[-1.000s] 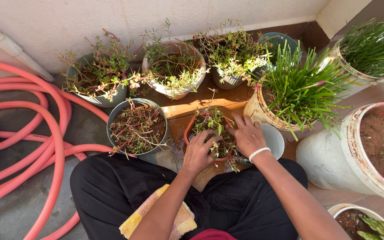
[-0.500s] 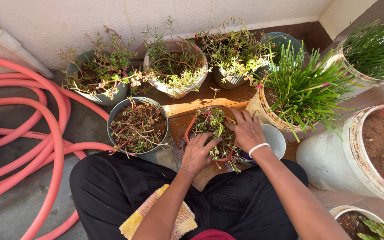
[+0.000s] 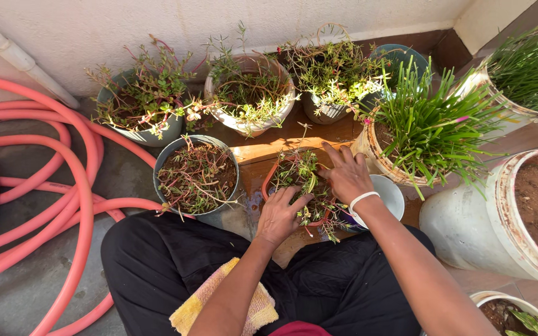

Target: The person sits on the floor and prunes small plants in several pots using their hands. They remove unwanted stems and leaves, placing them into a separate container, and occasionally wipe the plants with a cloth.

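Left hand [image 3: 279, 218]: lay on the near rim of the small orange pot [image 3: 268, 180], fingers bent down into the trailing plant [image 3: 301, 177]; whether those fingers pinched a stem or merely pressed the foliage could not be told. Right hand [image 3: 345, 175]: spread flat and open over the far right side of the same pot, fingers splayed among the stems, nothing clasped; white band [image 3: 362, 200] on the wrist. Small orange pot: stood on wet brown tiles directly in front of the seated person, between the two hands, partly hidden by them; plant sparse, green-tipped with reddish stems spilling over the near rim. White bowl [image 3: 392, 193]: just right of the pot, partly under the right wrist. Dark grey pot [image 3: 196, 175]: just left of the orange pot, with thin reddish stems on bare soil. Back row against the pale wall: grey pot [image 3: 141, 106], cream pot [image 3: 250, 93] and ribbed pot [image 3: 328, 87], all with similar trailing growth. Grass-like plant [image 3: 428, 121] in a worn cream pot: near the right hand, to its right; a second one [image 3: 524, 65] at upper right. Large white bucket [image 3: 468, 218] of soil: far right. Pink hose [image 3: 63, 193]: coiled on the grey floor at left. Yellow and pink cloth [image 3: 253, 305]: on the lap, over black trousers [image 3: 157, 267].
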